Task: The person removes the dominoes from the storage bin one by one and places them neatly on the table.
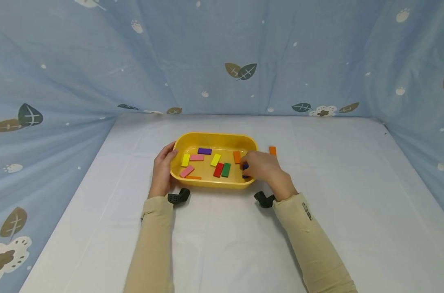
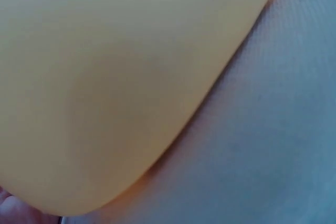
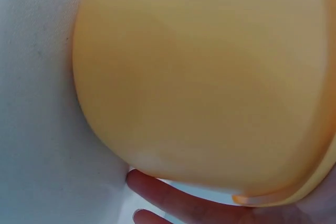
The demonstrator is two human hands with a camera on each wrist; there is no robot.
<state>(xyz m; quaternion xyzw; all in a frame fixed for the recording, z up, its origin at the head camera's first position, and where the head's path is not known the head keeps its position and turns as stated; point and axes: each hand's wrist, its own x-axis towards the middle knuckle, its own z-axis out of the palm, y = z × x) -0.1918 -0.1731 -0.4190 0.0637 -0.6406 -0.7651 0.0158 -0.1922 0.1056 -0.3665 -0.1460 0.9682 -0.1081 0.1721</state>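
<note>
A yellow plastic tub (image 1: 214, 184) stands on the white table, with several small coloured blocks lying in it. My left hand (image 1: 162, 171) grips its left end, thumb at the rim; in the left wrist view the tub's wall (image 2: 131, 93) fills most of the picture. Over the right rim reaches my right hand (image 1: 263, 166), its thumb and finger inside the tub pinching a dark blue block (image 1: 245, 174), which they partly cover. Other fingers (image 3: 173, 200) of that hand show outside the tub wall in the right wrist view.
An orange block (image 1: 272, 151) lies on the table, just right of the tub. Inside the tub are a purple block (image 1: 205, 151), a red block (image 1: 218, 170), a green block (image 1: 226, 170), and pink, yellow and orange ones. A blue patterned cloth (image 1: 207, 57) hangs behind.
</note>
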